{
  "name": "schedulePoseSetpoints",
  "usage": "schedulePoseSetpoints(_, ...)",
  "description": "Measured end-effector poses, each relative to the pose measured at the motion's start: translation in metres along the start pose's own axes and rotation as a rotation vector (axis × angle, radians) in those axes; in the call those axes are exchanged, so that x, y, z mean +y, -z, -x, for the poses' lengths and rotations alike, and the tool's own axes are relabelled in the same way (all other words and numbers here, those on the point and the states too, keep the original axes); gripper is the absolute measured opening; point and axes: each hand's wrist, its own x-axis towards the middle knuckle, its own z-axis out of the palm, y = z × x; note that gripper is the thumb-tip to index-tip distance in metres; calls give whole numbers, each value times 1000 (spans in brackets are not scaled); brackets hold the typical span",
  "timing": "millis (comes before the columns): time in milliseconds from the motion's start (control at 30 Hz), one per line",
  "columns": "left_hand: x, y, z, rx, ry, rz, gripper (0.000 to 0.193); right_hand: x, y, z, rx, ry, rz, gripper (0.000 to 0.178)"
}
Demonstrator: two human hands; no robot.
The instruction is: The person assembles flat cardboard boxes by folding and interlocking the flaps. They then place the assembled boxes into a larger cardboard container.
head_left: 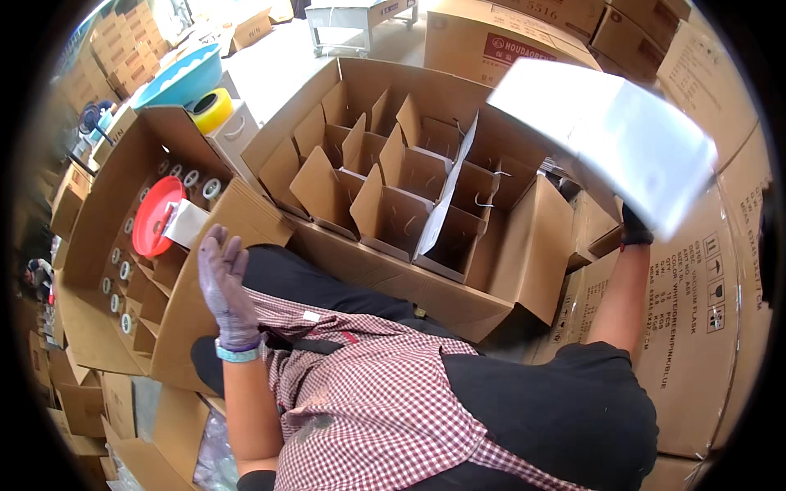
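Observation:
My left hand (pixel 225 290), in a thin greyish glove, is raised near the side of the left carton (pixel 192 327), fingers up and apart, holding nothing. On the right my right hand (pixel 636 227) holds up a white box (pixel 606 135), blurred and bright; a dark glove shows at its lower edge, and the fingers are hidden behind it. Before me stands a large open carton (pixel 393 282) split into cells by cardboard dividers (pixel 327 196). A white panel (pixel 449 192) stands upright among the cells. A round red piece (pixel 158 217) and a small white box (pixel 187 222) sit in the left carton.
White ring-topped items (pixel 211 188) stand in the left carton. Beyond it are a yellow tape roll (pixel 211 109) and a blue basin (pixel 182 78). Large closed cartons (pixel 684 327) crowd the right; another carton (pixel 458 41) stands behind. An open carton (pixel 168 434) holds plastic bags at lower left.

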Motion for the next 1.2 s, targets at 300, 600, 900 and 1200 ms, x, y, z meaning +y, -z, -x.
schedulePoseSetpoints(300, -11, 19, -3, -12, 62, -93, 53, 90, -10, -117, 173, 152, 969, 48)
schedulePoseSetpoints(600, -18, 55, -8, 111, 97, -95, 55, 28, -76, -130, -104, 517, 1397, 35)
schedulePoseSetpoints(900, -13, 72, -4, 153, 109, -160, 55, 19, -161, -161, -256, 144, 707, 29)
schedulePoseSetpoints(1200, -2, 143, 8, 338, 115, -95, 55, 102, -127, -216, -334, 16, 172, 35)
